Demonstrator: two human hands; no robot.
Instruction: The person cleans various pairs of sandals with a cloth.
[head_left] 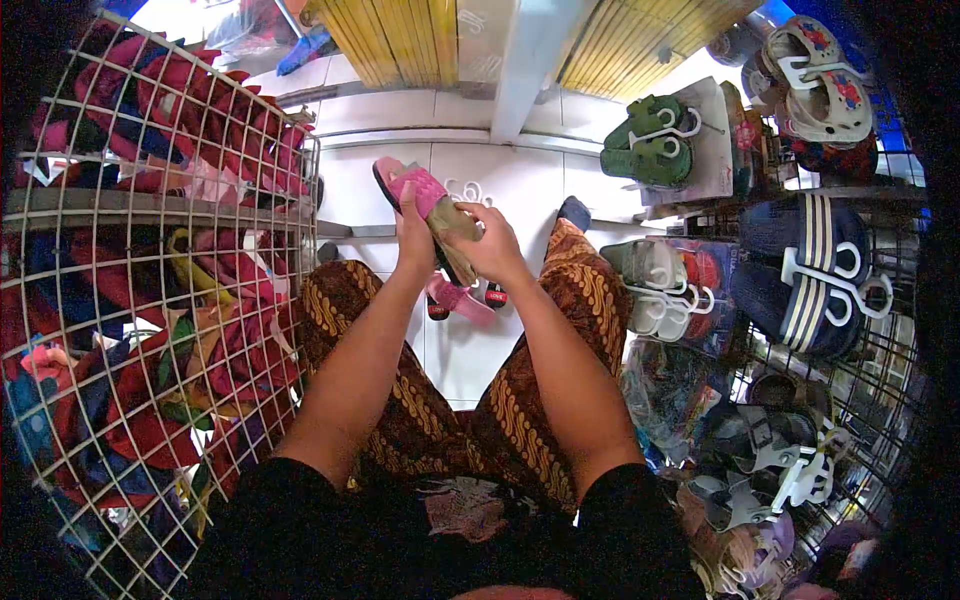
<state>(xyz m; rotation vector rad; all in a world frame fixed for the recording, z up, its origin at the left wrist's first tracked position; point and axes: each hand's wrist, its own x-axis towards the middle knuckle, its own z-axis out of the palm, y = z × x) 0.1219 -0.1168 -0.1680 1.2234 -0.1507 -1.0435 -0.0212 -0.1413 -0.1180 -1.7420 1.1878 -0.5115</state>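
**Pink sandal held up in both hands**

Lowest in the frame, batik trousers (520, 420) spread to either side, and two bare forearms run up the middle. The left hand (413, 238), just left of centre, is closed round the pink sandal (418, 188), fingers along its edge below the woven strap; the right hand (492, 250), just right of centre, clasps the lower end, where a tan footbed shows. The sandal stands tilted above the knees, toe towards the upper left, with a white hanger (468, 192) just behind it. It looks light, with a bendable sole and a soft strap; it seems neither fragile nor slippery; the sole's edges at heel and mid-foot seem the firmest places to hold, since the strap would likely give. Beyond the hands a second pink sandal (458, 298) lies between the legs, above the white tiled floor (460, 360); a wire rack (150, 330) of red and pink footwear fills the left of the frame; green sandals (648, 140) and navy striped slides (815, 270) hang at the right.
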